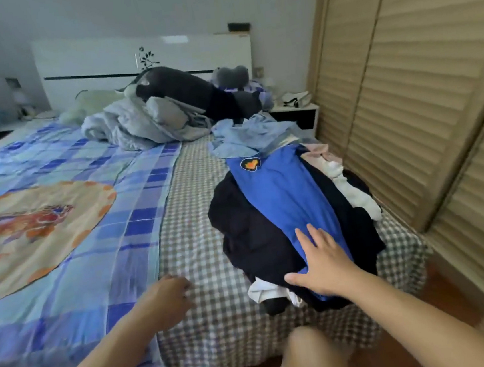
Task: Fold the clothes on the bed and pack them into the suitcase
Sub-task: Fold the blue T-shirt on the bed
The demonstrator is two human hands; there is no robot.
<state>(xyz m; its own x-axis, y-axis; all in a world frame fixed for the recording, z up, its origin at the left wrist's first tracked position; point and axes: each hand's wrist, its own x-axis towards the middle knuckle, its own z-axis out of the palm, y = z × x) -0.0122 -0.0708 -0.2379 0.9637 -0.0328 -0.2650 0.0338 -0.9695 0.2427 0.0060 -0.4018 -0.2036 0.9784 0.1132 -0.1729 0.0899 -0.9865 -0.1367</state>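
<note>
Item count, referenced to the bed [199,247]: one clothes pile [292,217] on its right side, one grey quilt bundle [139,125] near its headboard, two nightstands flanking it, two hands above its foot.

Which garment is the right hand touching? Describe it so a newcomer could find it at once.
On the checked sheet, near the louvred wardrobe, lies a clothes pile. On top is the bright blue shirt under the open right hand; only it bears an orange badge.
</note>
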